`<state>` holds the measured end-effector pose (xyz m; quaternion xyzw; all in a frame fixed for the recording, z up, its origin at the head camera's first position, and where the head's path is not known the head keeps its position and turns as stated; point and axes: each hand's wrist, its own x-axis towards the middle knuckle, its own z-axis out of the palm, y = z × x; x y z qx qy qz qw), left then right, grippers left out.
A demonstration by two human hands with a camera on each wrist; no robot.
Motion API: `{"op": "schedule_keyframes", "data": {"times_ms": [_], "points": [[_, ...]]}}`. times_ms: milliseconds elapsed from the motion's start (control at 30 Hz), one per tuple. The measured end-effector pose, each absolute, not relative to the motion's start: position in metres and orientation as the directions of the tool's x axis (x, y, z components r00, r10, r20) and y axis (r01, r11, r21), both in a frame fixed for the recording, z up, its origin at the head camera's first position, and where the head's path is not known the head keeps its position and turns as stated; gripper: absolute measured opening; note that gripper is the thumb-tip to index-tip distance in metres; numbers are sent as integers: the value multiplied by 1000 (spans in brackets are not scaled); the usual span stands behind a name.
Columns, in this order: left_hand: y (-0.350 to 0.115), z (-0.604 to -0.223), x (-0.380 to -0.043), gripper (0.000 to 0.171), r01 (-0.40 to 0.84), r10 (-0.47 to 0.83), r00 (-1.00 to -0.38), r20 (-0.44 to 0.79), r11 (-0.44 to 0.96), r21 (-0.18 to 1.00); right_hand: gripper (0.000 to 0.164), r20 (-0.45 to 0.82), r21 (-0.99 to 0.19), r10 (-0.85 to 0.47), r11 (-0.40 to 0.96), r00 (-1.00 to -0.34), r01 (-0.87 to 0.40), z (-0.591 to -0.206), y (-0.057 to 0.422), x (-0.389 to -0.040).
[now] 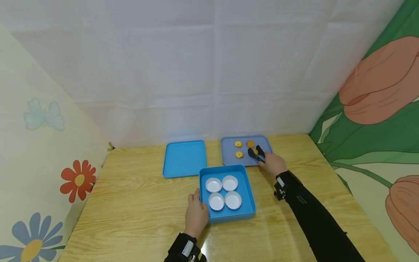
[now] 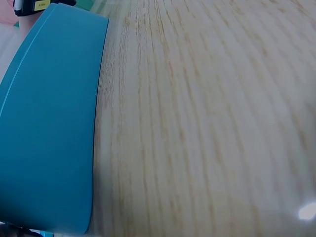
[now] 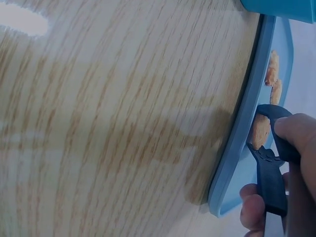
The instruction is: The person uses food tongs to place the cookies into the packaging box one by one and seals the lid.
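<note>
My right hand (image 1: pixel 275 163) grips small dark tongs (image 3: pixel 271 182) over the blue-grey tray (image 1: pixel 229 160). In the right wrist view the tongs' two tips stand on either side of a cookie (image 3: pixel 260 132); I cannot tell whether both touch it. Other cookies, a light one (image 1: pixel 238 144), a browner one (image 1: pixel 250 144) and another light one (image 1: pixel 239 154), lie on the same tray. With my left hand (image 1: pixel 196 216) I hold the left wall of a square blue box (image 1: pixel 245 214), fingers along its outside. Several white fluted paper cups (image 1: pixel 233 200) sit inside the box.
A flat bright-blue lid or tray (image 1: pixel 184 160) lies left of the cookie tray, behind the box. All of it stands on a wood-grain table (image 1: pixel 137 218). A white cloth (image 1: pixel 157 72) hangs along the back edge, with printed cloths at both sides.
</note>
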<state>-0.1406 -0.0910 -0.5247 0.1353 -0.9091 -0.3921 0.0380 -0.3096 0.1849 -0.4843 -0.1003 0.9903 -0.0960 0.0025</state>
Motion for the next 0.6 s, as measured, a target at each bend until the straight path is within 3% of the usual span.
{"op": "schedule_keyframes", "data": {"times_ms": [600], "points": [[-92,-522,-139,48,-205,-264,-964,-36,653,729,28,91,-235,-240,938,-967,-255,-475,192,-301]]}}
